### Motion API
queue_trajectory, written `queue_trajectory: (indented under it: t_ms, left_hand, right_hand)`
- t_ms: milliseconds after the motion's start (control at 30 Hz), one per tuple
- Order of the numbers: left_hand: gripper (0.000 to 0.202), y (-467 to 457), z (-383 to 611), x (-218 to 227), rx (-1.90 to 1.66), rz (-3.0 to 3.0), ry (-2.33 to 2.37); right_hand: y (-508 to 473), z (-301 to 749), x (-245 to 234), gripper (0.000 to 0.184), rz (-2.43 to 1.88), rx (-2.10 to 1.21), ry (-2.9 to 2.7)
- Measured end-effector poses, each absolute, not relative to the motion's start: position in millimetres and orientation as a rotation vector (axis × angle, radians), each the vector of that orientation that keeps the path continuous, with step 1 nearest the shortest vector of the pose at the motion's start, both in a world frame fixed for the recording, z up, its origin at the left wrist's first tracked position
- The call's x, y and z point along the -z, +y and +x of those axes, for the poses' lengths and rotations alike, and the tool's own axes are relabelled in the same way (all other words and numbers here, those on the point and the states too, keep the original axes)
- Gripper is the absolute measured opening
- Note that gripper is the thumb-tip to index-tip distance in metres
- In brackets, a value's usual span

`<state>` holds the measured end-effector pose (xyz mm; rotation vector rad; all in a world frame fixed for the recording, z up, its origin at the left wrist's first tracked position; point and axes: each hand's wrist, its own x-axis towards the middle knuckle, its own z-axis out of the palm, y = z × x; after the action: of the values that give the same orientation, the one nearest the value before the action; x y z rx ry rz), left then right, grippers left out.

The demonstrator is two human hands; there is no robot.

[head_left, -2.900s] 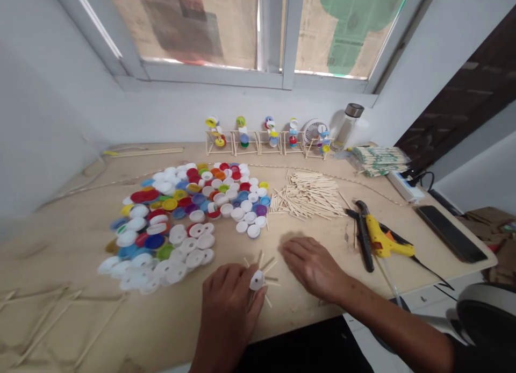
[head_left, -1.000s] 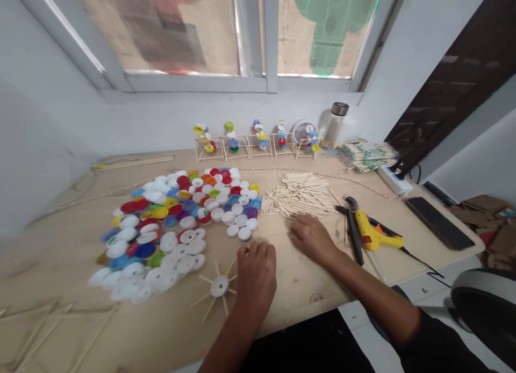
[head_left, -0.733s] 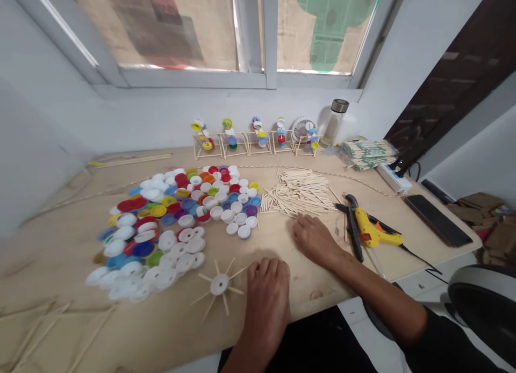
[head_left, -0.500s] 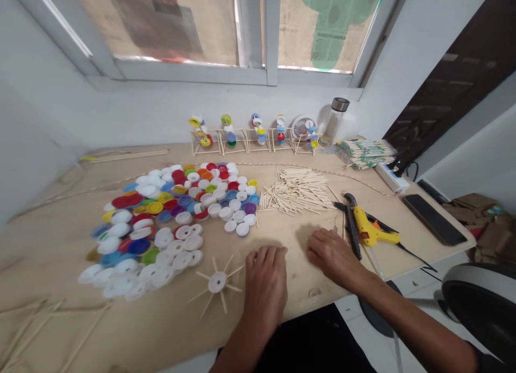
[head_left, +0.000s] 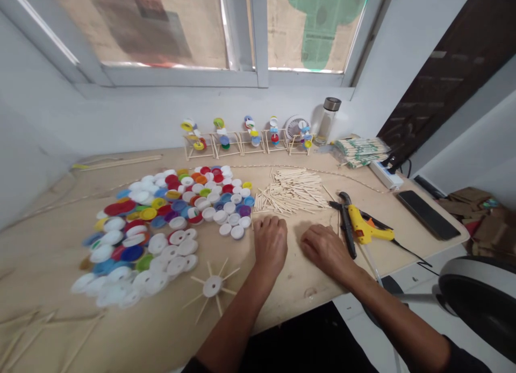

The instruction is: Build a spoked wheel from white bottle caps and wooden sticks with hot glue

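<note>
My left hand (head_left: 271,245) is at the near edge of a heap of short wooden sticks (head_left: 296,190), back up, its fingers curled under so that their tips are hidden. To the right, my right hand (head_left: 325,253) rests on the table with bent fingers pressed together; whatever they may hold does not show. A white bottle cap with sticks radiating around it like spokes (head_left: 212,286) lies left of my left forearm. Loose plastic bottle caps (head_left: 131,253) in many colours spread over the left side. Beside my right hand lie black-handled pliers (head_left: 347,230) and a yellow glue gun (head_left: 363,228).
Several small stick frames with cap wheels (head_left: 252,139) line the wall, near a small fan (head_left: 297,127) and a bottle (head_left: 327,123). At right are packed sticks (head_left: 360,150), a power strip (head_left: 386,175) and a phone (head_left: 428,214). Stick frames (head_left: 48,327) lie front left.
My left hand has moved forward, away from the spoked cap and up to the stick heap. My right hand stays about where it was. The view has shifted slightly.
</note>
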<state>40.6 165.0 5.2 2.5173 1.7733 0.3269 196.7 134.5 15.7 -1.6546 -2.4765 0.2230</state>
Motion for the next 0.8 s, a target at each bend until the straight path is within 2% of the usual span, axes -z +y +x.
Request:
queue_trajectory:
  t_ms: [400, 533, 633, 800]
  left_hand:
    - [0.020, 131, 37, -9, -0.263, 2.626, 1.478]
    - [0.020, 108, 27, -6, -0.383, 2.528, 1.505]
    - [0.030, 94, 19, 6, -0.611, 2.468, 1.607]
    - [0.047, 71, 14, 29, -0.669, 2.623, 1.456]
  right_hand:
    - [135, 210, 0, 0.016, -1.638, -0.112, -2.317]
    - [124, 201, 13, 0.027, -1.584, -0.060, -2.322]
    - [98, 192, 19, 0.037, -1.467, -0.008, -2.414]
    - [63, 190, 10, 0.043, -1.325, -0.141, -2.494]
